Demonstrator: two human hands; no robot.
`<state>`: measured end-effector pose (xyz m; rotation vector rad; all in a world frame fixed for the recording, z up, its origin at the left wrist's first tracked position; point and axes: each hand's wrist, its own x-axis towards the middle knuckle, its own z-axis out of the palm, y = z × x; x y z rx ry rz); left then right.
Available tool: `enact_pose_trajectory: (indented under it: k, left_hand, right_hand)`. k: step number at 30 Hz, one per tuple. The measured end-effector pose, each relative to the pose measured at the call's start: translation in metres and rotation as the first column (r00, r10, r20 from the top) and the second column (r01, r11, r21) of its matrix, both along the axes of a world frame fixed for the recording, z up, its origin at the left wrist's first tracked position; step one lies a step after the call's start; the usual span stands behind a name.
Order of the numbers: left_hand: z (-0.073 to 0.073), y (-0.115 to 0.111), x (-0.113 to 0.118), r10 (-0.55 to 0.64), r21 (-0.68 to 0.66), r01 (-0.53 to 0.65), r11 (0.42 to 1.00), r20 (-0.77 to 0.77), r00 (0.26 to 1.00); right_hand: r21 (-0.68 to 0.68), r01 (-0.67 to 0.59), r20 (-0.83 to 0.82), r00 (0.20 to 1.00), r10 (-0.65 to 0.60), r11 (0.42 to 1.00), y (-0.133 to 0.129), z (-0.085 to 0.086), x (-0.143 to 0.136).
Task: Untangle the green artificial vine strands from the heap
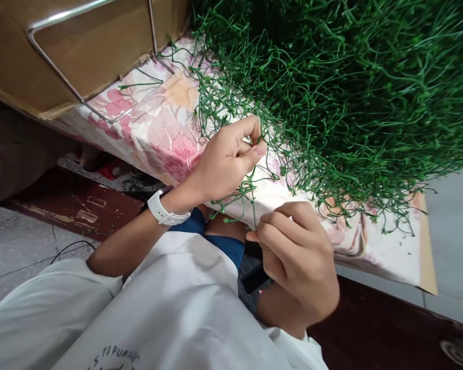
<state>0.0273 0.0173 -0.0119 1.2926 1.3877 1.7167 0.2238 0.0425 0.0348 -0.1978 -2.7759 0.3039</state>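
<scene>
At the near edge of the tabletop (374, 252), covered with a floral cloth (165, 128), a large heap of green plastic stems (351, 92) spills toward the person. Left hand (226, 162), white watch (164, 208) on the wrist, is raised to the fringe of the heap; its thumb and forefinger are pinched shut on one thin green strand (250, 185) that trails down out of the tangle. Right hand (297, 257) sits lower, just below the cloth's edge, fingers curled closed with thumb pressed to forefinger on the lower end of what looks like the same strand. Both hands close together, strand taut-ish between them.

A small dark object (254, 277) shows beneath the right hand; cannot tell what it is. Behind, a cardboard box (81, 46) with a bent metal wire frame (61, 72) rests on the cloth, well apart from the hands. White shirt (170, 318) and blue garment in the lap below.

Judgement: step in hand appears to be working a single stem free of the heap, or separating it from its neighbours, with one hand anchoring above and the other drawing below. The stems are thin, springy and interlocked, so the next move likely calls for a slow, steady pull along the strand's own line while the upper pinch holds back adjoining stems; a sideways tug could drag a clump off the edge.
</scene>
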Motion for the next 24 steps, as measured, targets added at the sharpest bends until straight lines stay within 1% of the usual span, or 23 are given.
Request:
enact_pose_trajectory:
  k: [3,5,6,7,9,10,11,12,13,15,17,21,24]
  left_hand:
    - [0.001,-0.001,0.001,0.014,-0.014,-0.014,1.0,-0.002,1.0]
    - [0.002,0.0,0.001,0.045,-0.025,-0.046,0.999,-0.02,0.999]
    - [0.003,0.002,-0.001,0.083,-0.023,-0.083,0.996,-0.011,0.996]
    - [0.004,0.004,-0.003,0.13,-0.011,-0.13,0.992,0.025,0.991]
    - [0.007,0.01,-0.009,0.195,0.026,-0.201,0.979,0.152,0.969]
    - [0.008,0.013,-0.011,0.188,0.033,-0.198,0.98,0.2,0.962]
    - [0.009,0.015,-0.013,0.164,0.028,-0.173,0.984,0.213,0.963]
    - [0.009,0.015,-0.013,0.137,0.009,-0.141,0.99,0.184,0.973]
    - [0.009,0.015,-0.013,0.121,-0.02,-0.119,0.993,0.121,0.985]
    - [0.007,0.012,-0.011,0.14,-0.062,-0.142,0.988,-0.034,0.99]
    - [0.004,0.008,-0.008,0.168,-0.042,-0.175,0.984,-0.13,0.977]
    - [0.0,0.0,-0.005,0.123,0.031,-0.119,0.992,-0.206,0.971]
    - [-0.003,-0.001,-0.005,0.128,0.09,-0.107,0.99,-0.268,0.955]
  right_hand:
    - [-0.028,-0.032,-0.009,0.999,0.032,0.999,0.002,-0.004,-0.003]
    - [-0.041,-0.043,-0.009,0.999,0.043,0.998,0.0,-0.007,-0.006]
    - [-0.073,-0.089,-0.003,0.996,0.089,0.993,-0.003,-0.009,-0.007]
    - [-0.12,-0.174,0.008,0.984,0.176,0.977,-0.006,-0.012,-0.007]
    - [-0.227,-0.362,0.03,0.925,0.378,0.904,-0.014,-0.018,-0.006]
    - [-0.273,-0.412,0.036,0.899,0.437,0.869,-0.017,-0.021,-0.004]
    - [-0.301,-0.414,0.046,0.893,0.447,0.859,-0.018,-0.025,-0.002]
    - [-0.305,-0.373,0.059,0.911,0.408,0.876,-0.017,-0.028,0.0]
    - [-0.298,-0.313,0.075,0.934,0.349,0.902,-0.015,-0.03,0.002]
    - [-0.279,-0.232,0.09,0.96,0.266,0.932,-0.009,-0.033,0.005]
    - [-0.258,-0.207,0.082,0.969,0.234,0.944,-0.003,-0.034,0.003]
    - [-0.234,-0.134,0.027,0.989,0.144,0.963,0.001,-0.03,-0.005]
    - [-0.211,-0.07,-0.013,0.998,0.069,0.975,0.011,-0.025,-0.006]
